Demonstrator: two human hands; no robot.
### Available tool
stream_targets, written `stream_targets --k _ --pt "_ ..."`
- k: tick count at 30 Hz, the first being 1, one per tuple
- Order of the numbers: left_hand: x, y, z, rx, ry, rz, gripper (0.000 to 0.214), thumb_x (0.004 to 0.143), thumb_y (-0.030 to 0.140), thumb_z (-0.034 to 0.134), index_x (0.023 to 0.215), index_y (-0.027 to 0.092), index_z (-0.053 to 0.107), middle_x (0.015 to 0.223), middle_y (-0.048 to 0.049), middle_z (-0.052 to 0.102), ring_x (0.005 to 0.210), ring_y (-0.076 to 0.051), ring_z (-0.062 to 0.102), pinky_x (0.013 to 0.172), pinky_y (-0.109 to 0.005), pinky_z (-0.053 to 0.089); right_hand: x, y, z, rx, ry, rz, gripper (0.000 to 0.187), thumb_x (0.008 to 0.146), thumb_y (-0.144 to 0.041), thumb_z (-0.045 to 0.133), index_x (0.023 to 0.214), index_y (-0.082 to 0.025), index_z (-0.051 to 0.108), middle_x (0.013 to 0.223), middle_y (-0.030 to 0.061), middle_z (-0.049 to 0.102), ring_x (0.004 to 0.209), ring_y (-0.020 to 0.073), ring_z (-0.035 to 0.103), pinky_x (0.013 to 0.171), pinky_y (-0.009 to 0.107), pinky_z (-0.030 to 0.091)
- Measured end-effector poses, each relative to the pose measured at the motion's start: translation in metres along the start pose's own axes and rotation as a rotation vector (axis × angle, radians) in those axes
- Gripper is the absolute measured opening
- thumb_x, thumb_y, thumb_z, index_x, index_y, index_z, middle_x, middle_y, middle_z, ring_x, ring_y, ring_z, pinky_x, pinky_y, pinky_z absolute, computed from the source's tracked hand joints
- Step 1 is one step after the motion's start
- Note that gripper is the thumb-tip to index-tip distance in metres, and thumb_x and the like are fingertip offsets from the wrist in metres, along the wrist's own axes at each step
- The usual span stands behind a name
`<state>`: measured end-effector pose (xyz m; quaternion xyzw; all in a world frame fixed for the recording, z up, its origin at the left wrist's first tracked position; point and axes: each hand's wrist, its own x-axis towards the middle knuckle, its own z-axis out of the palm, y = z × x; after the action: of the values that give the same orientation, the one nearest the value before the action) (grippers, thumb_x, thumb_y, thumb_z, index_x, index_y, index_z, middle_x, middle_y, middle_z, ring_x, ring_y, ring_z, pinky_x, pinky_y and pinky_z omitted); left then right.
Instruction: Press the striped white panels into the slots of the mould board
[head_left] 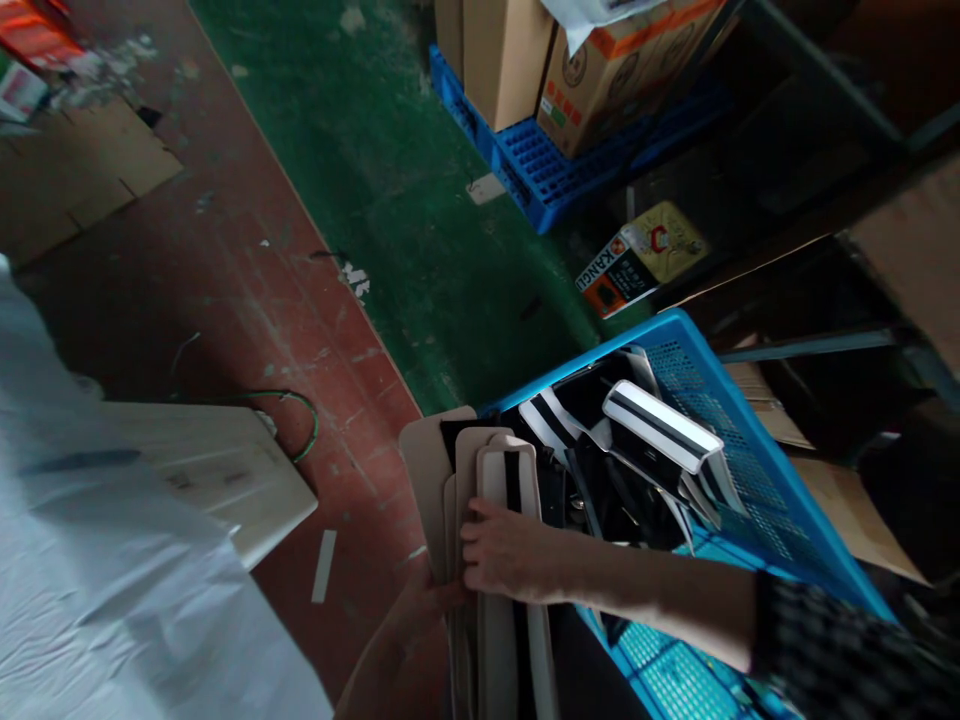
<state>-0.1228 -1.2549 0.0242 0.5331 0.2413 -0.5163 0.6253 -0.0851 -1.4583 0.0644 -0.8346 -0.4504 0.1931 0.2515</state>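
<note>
A bundle of flat beige panels (427, 470) with rounded corners stands at the near left end of a blue plastic crate. The frontmost panel (499, 640) carries a black-and-white stripe along its length. My right hand (506, 555) lies across the bundle, its fingers curled over the panels' left edges. Lower on the left, my left hand (429, 597) holds the same bundle from its side, with its fingers partly hidden. In the crate (679, 335) lie several black pieces and a white piece with a black stripe (664, 425), bent over at its edge.
White sheeting (112, 560) covers the left side, beside a pale box-shaped thing (217, 470). A blue pallet (525, 185) bears cardboard boxes (510, 60) at the back. A printed tin (645, 255) lies near the shelving at right. The floor is red and green (337, 130).
</note>
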Motion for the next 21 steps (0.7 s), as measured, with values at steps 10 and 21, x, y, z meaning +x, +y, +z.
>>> stream_targets --k 10,21 --pt "0.0 0.0 -0.016 -0.144 0.073 -0.138 0.057 0.054 0.032 0.088 0.105 0.012 0.073 0.107 -0.0171 0.071 0.106 -0.037 0.066 0.094 -0.046 0.053 -0.034 0.009 0.058 0.015 0.349 0.734 0.104 0.073 -0.062 0.079 0.152 -0.017 0.028 0.159 0.0133 0.019 0.147 0.0377 0.006 0.113 0.07 0.016" --pt "0.02 -0.018 0.002 0.094 0.174 -0.049 0.063 0.059 0.051 0.086 0.103 0.009 0.072 0.106 -0.0174 0.071 0.109 -0.037 0.064 0.092 -0.043 0.054 -0.001 -0.004 0.154 0.425 0.688 1.053 0.061 0.1 -0.05 0.042 0.152 -0.023 0.025 0.161 0.0083 0.015 0.148 0.029 0.006 0.117 0.063 0.019"
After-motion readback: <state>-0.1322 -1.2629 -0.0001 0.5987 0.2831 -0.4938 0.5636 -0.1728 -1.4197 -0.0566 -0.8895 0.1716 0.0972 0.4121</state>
